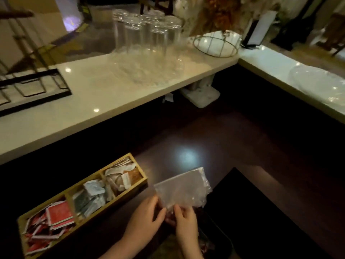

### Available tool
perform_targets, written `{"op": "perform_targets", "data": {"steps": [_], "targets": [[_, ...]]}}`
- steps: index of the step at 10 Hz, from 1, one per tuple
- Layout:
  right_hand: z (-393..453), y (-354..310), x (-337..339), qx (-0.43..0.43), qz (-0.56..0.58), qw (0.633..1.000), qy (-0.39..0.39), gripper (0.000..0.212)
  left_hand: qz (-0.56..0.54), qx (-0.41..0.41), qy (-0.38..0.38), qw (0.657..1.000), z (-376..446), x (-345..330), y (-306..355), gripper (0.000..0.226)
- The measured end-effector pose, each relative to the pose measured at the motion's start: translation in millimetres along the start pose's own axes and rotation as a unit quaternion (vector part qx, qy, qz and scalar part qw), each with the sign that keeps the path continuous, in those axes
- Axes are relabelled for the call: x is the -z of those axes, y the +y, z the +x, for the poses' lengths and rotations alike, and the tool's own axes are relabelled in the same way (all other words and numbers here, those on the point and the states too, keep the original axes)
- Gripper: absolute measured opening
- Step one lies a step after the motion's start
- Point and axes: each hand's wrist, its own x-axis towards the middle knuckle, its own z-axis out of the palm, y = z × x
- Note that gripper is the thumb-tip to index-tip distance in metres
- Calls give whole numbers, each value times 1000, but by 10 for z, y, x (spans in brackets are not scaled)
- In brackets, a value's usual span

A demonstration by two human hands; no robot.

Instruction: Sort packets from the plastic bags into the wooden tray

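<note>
Right of the wooden tray [143, 181], plastic bag [182, 187] pinched at its lower edge by both grips, left hand [144, 219], right hand [183, 219].

A clear bag [183, 187] is held up just right of the tray [119, 200], whose three compartments hold red [56, 217], grey-white [91, 195] and brown packets [123, 176].

Your left hand [144, 219] and right hand [183, 220] meet low in view — fingertips pinched together, almost touching, each grip closed on the plastic bag [182, 187]. Both forearms angle up from the bottom edge.
</note>
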Motion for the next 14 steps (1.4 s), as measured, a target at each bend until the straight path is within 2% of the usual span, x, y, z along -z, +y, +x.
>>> {"op": "perform_targets", "data": {"steps": [1,2,3,4,5,6,7,8,10,11,12,13,14], "targets": [[277,168,282,11,-2,999,40,12,95,-51,-18,994,274,-434,-11,37],[540,424,662,-8,4,994,110,11,170,-130,-47,976,540,-846,-33,35],[767,840,1088,-47,-3,981,187,14,246,-190,-40,950,816,-1177,-42,40],[924,1310,1431,-124,33,972,198,17,312,-200,-32,928,998,-1329,56,41],[1035,1750,1630,-215,74,953,202,20,329,-200,-25,923,1024,-1374,60,39],[1140,2118,1734,-290,133,927,197,15,333,-201,-22,921,982,-1389,5,39],[1279,2299,1784,-329,180,908,189,12,332,-201,-19,921,967,-1405,-5,40],[1452,2393,1863,-331,207,899,200,11,329,-207,-7,921,963,-1418,-9,40],[1628,2663,2089,-361,180,895,192,37,329,-212,-1,920,965,-1427,2,40],[1551,2619,2226,-347,161,902,202,38,333,-208,-2,920,969,-1420,4,41],[1407,2245,2345,-274,154,927,206,28,336,-206,-6,919,975,-1406,22,41],[1250,1253,2401,-61,169,964,194,23,340,-221,3,914,975,-1415,12,41],[752,-20,2442,177,188,955,145,21,337,-209,1,918,979,-1395,40,41]]}}
